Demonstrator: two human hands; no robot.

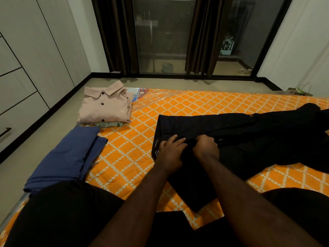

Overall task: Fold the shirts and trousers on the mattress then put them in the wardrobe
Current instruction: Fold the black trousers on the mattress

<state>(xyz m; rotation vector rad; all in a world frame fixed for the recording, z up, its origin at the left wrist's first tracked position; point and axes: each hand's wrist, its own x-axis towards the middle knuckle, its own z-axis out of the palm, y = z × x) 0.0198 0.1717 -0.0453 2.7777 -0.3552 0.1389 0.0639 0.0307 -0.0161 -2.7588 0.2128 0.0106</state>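
Wht print (157, 152) on trousers (231, 129) — not legible

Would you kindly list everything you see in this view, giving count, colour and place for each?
black trousers: one, black, spread across the mattress, right of centre
pink shirt: one, pale pink with dark buttons, folded, far left corner of the mattress
green garment: one, greenish patterned, under the pink shirt
blue garment: one, blue, folded, near left edge of the mattress
mattress: one, orange with white lattice, on the floor
wardrobe: one, pale, along the left wall
curtains: two, dark brown, at the glass door
glass door: one, dark-framed, far wall
left hand: one, rests on the trousers' waist end
right hand: one, grips the trousers' fabric
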